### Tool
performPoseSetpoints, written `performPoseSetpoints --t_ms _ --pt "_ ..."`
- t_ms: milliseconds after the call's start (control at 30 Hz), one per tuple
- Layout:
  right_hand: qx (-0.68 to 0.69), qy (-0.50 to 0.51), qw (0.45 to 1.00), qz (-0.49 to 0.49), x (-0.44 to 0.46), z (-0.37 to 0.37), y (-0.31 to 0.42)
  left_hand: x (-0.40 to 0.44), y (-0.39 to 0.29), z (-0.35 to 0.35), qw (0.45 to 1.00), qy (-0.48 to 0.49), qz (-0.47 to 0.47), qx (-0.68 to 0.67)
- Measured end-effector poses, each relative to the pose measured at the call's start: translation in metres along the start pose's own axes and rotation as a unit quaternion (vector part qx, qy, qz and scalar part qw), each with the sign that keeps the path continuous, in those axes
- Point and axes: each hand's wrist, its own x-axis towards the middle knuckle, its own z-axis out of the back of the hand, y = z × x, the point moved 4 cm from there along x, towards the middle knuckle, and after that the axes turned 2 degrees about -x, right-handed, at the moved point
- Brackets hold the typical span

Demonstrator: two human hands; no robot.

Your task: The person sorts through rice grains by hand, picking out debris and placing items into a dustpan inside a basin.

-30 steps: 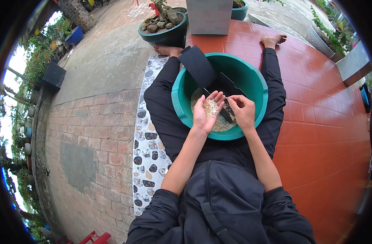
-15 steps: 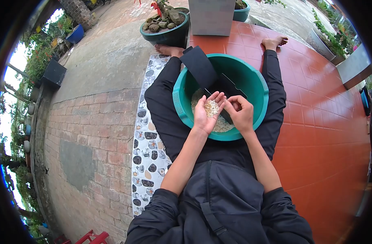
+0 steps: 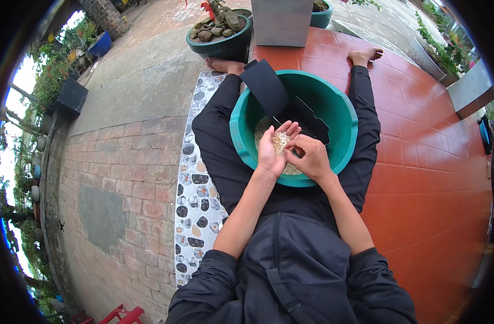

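Palm up over the green basin (image 3: 341,137), my left hand (image 3: 268,154) is cupped around a small heap of pale, rice-like grains (image 3: 280,142). My right hand (image 3: 311,157) meets that palm from the right, its thumb and forefinger pinched together at the edge of the heap. Whatever is between those fingertips is too small to make out. More pale grains (image 3: 261,128) lie in the bottom of the basin, partly covered by my hands. A black panel (image 3: 266,85) leans across the basin's left rim, and another dark, flat piece (image 3: 310,120) rests inside.
My legs stretch out on both sides of the basin. A potted plant with stones (image 3: 220,35) stands beyond my left foot, next to a grey pillar (image 3: 280,21). Red tiles (image 3: 419,200) lie to the right, a pebble-patterned strip (image 3: 195,210) and brick paving (image 3: 139,162) to the left.
My right hand has moved down and left, from near the left fingertips onto the grains in the palm. My left hand stays almost in place.
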Motion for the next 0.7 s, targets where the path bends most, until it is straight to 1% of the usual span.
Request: performPoseSetpoints --t_ms 300,367,400,467,500,567,600,633,700 --pt "0.002 -0.001 1.0 -0.001 0.0 0.0 -0.001 0.0 0.001 0.0 1.0 0.002 0.003 -0.011" --pt "0.039 -0.007 0.999 -0.022 0.001 0.002 -0.003 0.001 0.0 0.0 1.0 0.003 0.003 -0.016" --pt "0.039 -0.006 0.999 -0.022 0.001 0.003 -0.003 0.001 0.0 0.001 1.0 0.004 0.004 -0.017" --pt "0.029 -0.011 0.997 -0.065 0.001 0.008 -0.009 0.001 -0.001 0.001 1.0 0.006 0.005 -0.02" --pt "0.029 -0.011 0.997 -0.064 0.002 0.009 -0.009 0.001 -0.001 0.001 1.0 0.005 0.005 -0.014" --pt "0.048 -0.142 0.981 -0.12 0.001 0.02 -0.013 0.0 -0.002 0.001 1.0 0.003 0.006 -0.01" --pt "0.026 -0.177 0.969 -0.173 -0.001 0.022 -0.019 0.001 -0.002 0.001 1.0 0.001 0.005 -0.011" --pt "0.026 -0.177 0.969 -0.172 -0.001 0.021 -0.025 0.001 -0.002 0.001 1.0 0.0 0.004 -0.013" --pt "0.019 -0.191 0.953 -0.235 -0.003 0.022 -0.037 0.002 0.0 0.002 1.0 -0.002 0.006 -0.014"
